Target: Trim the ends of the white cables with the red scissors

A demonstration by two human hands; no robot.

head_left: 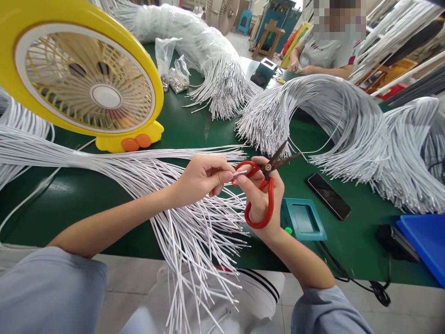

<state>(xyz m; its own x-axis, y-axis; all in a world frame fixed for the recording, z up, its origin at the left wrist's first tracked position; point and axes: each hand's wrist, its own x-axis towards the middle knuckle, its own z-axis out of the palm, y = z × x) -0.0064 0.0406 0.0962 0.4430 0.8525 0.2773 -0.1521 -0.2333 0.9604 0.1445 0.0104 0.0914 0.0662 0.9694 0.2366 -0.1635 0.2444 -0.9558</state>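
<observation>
Between thumb and fingers, my left hand (pixel 206 178) pinches a thin white cable (pixel 239 173) near its end. My right hand (pixel 264 195) holds a pair of red-handled scissors (pixel 269 168), the handles looped around the hand and the dark blades parted, pointing up and right. Its thumb and fingertip meet at the tip of the same cable. Under both hands fans out a loose bundle of white cables (pixel 187 222), several of them hanging over the table's front edge.
A yellow fan (pixel 158 79) stands at the left on the green table (pixel 181 120). Behind lie more cable bundles (pixel 222 79), small bags (pixel 179 76) and a seated person (pixel 327 51). Rightward are a teal device (pixel 306 218), a phone (pixel 328 195) and a blue tray (pixel 424 241).
</observation>
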